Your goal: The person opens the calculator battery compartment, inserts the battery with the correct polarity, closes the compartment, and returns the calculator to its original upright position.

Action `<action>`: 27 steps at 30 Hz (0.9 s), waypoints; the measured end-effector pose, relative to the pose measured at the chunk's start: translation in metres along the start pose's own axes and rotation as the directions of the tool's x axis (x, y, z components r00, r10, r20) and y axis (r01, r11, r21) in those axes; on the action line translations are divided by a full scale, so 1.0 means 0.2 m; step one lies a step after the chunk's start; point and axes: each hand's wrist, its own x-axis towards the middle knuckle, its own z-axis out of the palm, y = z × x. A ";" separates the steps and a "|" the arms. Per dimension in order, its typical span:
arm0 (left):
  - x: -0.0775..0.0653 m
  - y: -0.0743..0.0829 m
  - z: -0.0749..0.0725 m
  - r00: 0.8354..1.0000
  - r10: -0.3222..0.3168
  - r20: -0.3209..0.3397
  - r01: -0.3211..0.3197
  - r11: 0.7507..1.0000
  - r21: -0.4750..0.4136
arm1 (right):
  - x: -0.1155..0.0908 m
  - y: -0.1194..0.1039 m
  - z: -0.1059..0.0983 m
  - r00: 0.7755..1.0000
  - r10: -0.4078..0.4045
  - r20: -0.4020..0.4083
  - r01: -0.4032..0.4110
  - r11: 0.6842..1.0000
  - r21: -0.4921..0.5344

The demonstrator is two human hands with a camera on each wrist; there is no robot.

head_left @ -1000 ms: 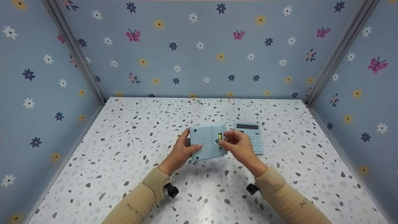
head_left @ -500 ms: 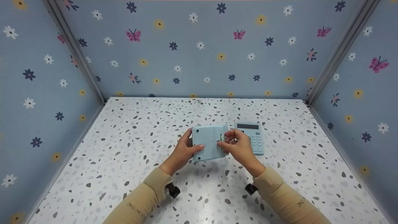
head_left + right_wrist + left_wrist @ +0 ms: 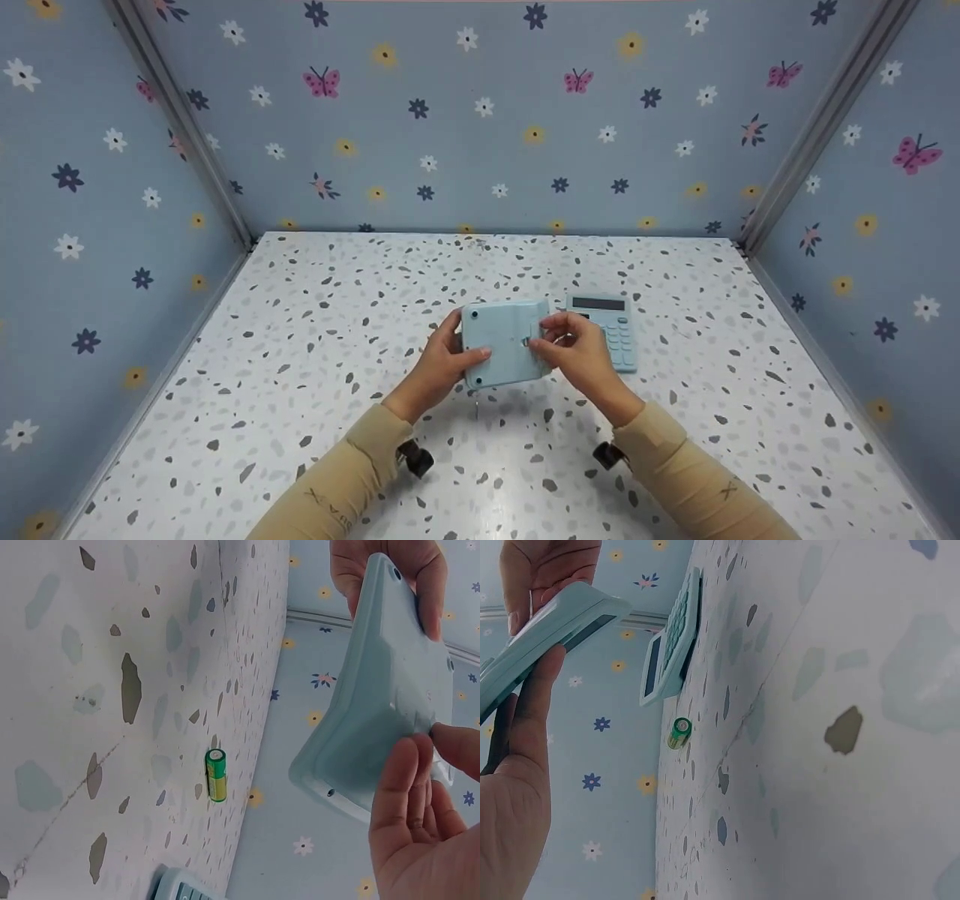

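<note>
A light blue calculator [image 3: 499, 341] is raised over the table, its back with dark round feet turned toward me. My left hand [image 3: 436, 365] grips its left side, thumb across the back and fingers behind. At the opposite end, the thumb and fingers of my right hand [image 3: 583, 358] pinch at the battery cover [image 3: 535, 330], which lies over the slot; a small dark notch shows beside the thumb. In the right wrist view the right fingertips meet right at the cover, hiding most of it. The calculator's dark display edge faces downward in the left wrist view.
A second light blue calculator [image 3: 619, 345] lies face up on the speckled table [image 3: 337, 300], partly behind the right hand. A green battery [image 3: 216, 775] rests on the table below the held calculator. Flower-patterned panels [image 3: 480, 112] stand at the back and both sides.
A green and yellow battery showed in the slot one second ago; the cover now hides it. The held calculator has shifted slightly right, and the right fingers stay at its end.
</note>
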 end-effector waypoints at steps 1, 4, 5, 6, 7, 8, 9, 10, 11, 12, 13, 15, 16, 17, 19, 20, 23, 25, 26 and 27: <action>0.00 0.00 0.00 1.000 0.001 0.003 -0.001 1.000 -0.003 | 0.00 0.00 0.00 1.000 0.003 -0.006 -0.003 1.000 -0.015; 0.00 0.01 0.00 1.000 0.004 0.007 -0.004 1.000 -0.011 | 0.00 0.00 -0.01 1.000 0.016 -0.023 -0.017 0.998 -0.057; 0.00 0.01 0.00 1.000 0.007 0.010 -0.007 1.000 -0.012 | 0.00 0.00 -0.01 0.999 0.024 -0.023 -0.025 0.997 -0.069; 0.00 0.01 0.00 1.000 0.011 0.013 -0.010 1.000 -0.014 | 0.00 0.00 -0.01 0.999 0.031 -0.021 -0.033 0.996 -0.079; 0.00 0.01 0.00 1.000 0.014 0.014 -0.013 1.000 -0.015 | 0.00 0.00 -0.01 0.999 0.038 -0.016 -0.039 0.995 -0.087; 0.00 0.01 0.00 1.000 0.018 0.017 -0.017 1.000 -0.019 | 0.00 0.00 -0.01 0.999 0.041 -0.012 -0.042 0.995 -0.094; 0.00 0.01 0.00 1.000 0.020 0.020 -0.019 1.000 -0.023 | 0.00 0.01 -0.01 0.999 0.044 -0.004 -0.044 0.994 -0.098; 0.00 0.01 0.00 1.000 0.020 0.022 -0.019 0.999 -0.027 | 0.00 0.00 -0.02 0.999 0.047 0.005 -0.046 0.994 -0.100; 0.00 0.01 -0.01 0.999 0.021 0.024 -0.020 0.999 -0.031 | 0.00 0.00 -0.02 0.999 0.048 0.013 -0.047 0.994 -0.102; 0.00 0.01 -0.01 0.999 0.021 0.026 -0.020 0.999 -0.035 | 0.00 0.00 -0.02 0.999 0.051 0.020 -0.048 0.993 -0.103; 0.00 0.01 -0.01 0.999 0.020 0.027 -0.019 0.999 -0.037 | 0.00 0.00 -0.02 0.998 0.053 0.027 -0.050 0.994 -0.101; -0.01 0.00 -0.01 0.999 0.019 0.032 -0.017 0.999 -0.034 | -0.01 0.00 -0.02 0.998 0.055 0.037 -0.052 0.994 -0.098; -0.01 0.00 -0.01 0.999 0.020 0.032 -0.019 0.999 -0.033 | -0.01 0.00 -0.02 0.998 0.055 0.039 -0.050 0.994 -0.099; -0.01 0.00 -0.01 0.999 0.022 0.034 -0.021 0.999 -0.033 | -0.01 0.00 -0.02 0.998 0.052 0.040 -0.048 0.994 -0.100; -0.01 0.00 -0.01 0.999 0.026 0.038 -0.025 0.999 -0.028 | 0.00 0.00 -0.02 0.998 0.047 0.039 -0.043 0.994 -0.102; -0.01 0.00 -0.01 0.999 0.027 0.039 -0.026 0.999 -0.025 | 0.00 0.00 -0.02 0.998 0.044 0.037 -0.040 0.994 -0.104; -0.01 0.00 -0.01 0.999 0.028 0.042 -0.028 0.999 -0.018 | 0.00 0.01 -0.02 0.999 0.040 0.032 -0.037 0.994 -0.106; -0.01 0.00 -0.01 0.999 0.027 0.043 -0.027 1.000 -0.008 | 0.00 0.01 -0.02 0.999 0.044 0.028 -0.040 0.994 -0.105; -0.01 0.00 -0.01 0.999 0.027 0.043 -0.027 1.000 -0.008 | 0.00 0.02 -0.02 0.999 0.047 0.027 -0.044 0.993 -0.105; -0.01 -0.01 -0.01 0.999 0.028 0.045 -0.027 1.000 -0.008 | 0.00 0.02 -0.02 0.999 0.047 0.027 -0.044 0.993 -0.105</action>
